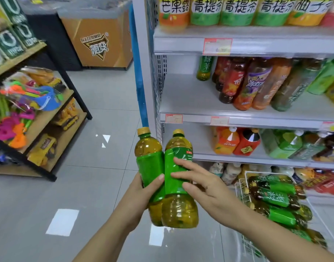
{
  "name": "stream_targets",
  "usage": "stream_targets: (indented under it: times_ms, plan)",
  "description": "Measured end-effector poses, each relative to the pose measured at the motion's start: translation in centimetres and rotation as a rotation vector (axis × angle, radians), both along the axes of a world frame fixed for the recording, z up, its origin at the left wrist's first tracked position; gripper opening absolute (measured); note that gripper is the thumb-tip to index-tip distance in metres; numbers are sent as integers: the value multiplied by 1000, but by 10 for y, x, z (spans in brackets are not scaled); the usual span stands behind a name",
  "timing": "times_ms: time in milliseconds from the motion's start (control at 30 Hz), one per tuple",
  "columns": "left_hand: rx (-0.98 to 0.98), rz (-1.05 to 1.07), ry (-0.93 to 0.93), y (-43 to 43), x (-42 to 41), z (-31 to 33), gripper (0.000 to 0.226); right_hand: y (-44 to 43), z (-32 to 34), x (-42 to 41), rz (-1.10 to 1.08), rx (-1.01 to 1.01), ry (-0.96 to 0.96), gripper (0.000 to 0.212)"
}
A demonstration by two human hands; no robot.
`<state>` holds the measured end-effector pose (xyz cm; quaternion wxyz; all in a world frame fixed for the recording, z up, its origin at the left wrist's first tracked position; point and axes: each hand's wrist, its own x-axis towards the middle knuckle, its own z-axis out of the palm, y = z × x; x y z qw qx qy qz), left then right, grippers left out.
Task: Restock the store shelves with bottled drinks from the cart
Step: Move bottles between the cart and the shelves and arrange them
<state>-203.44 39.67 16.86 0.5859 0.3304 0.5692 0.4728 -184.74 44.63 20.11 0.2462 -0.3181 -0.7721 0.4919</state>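
Observation:
Two green-labelled tea bottles with gold caps stand upright side by side in front of me: the left bottle (149, 157) and the right bottle (178, 210). My left hand (145, 188) grips them from below and behind, thumb across the labels. My right hand (198, 178) lies with spread fingers on the right bottle's label. A white wire cart (243, 188) at lower right holds several more green tea bottles (274, 197) lying down. The white store shelf (190, 99) at right has a bare stretch at its left end beside one green tea bottle (205, 68).
Rows of other bottled drinks fill the white shelves to the right and above. A wooden rack with toys (30, 103) stands at left. An orange freezer (98, 38) sits at the back. Grey tiled floor (98, 167) lies between them.

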Motion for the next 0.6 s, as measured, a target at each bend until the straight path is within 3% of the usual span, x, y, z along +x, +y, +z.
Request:
stream_targets:
  times_ms: [133, 200, 267, 333, 400, 500, 600]
  plan:
    - [15, 4, -5, 18, 2, -3, 50, 13, 1, -12, -161, -47, 53, 40]
    - [21, -6, 0, 31, 5, -3, 53, 28, 5, -11, -270, -231, 98, 70]
    - [15, -20, 0, 48, 10, -2, 52, 49, 4, -9, -353, -547, 222, 95]
    - [-3, -43, -10, 67, 16, -2, 47, 74, 1, -5, -344, -775, 349, 89]
    - [-38, -63, -25, 87, 23, -4, 38, 100, 0, -1, -302, -869, 383, 71]
    - [-93, -72, -15, 120, 31, -2, 32, 139, -3, 10, -329, -828, 340, 61]
    - [-83, -35, 38, 160, 33, 1, 30, 181, -5, 17, -367, -703, 283, 69]
